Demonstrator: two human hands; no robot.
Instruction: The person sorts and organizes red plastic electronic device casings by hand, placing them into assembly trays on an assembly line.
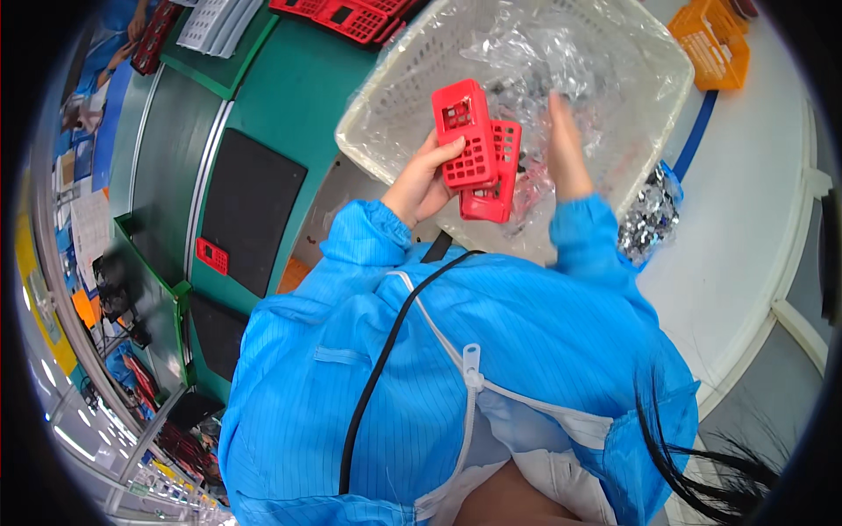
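My left hand (427,182) is closed on red plastic housings, two of which show, with a screen window and rows of keypad holes. The upper housing (463,131) overlaps the lower housing (493,188), and my thumb presses on its face. Both are held above the near side of a white plastic basket (373,131) lined with clear plastic film (526,53). To the right of the housings, my right hand (566,149) hangs over the basket, seen edge-on. Its fingers look stretched out, slightly blurred, with nothing visible in them.
On the green bench (289,79) to the left lie a black mat (250,206) and a single red housing (212,256). More red housings (351,17) and grey trays (217,26) are at the back. An orange basket (712,48) and a bag of shiny pieces (651,215) stand right.
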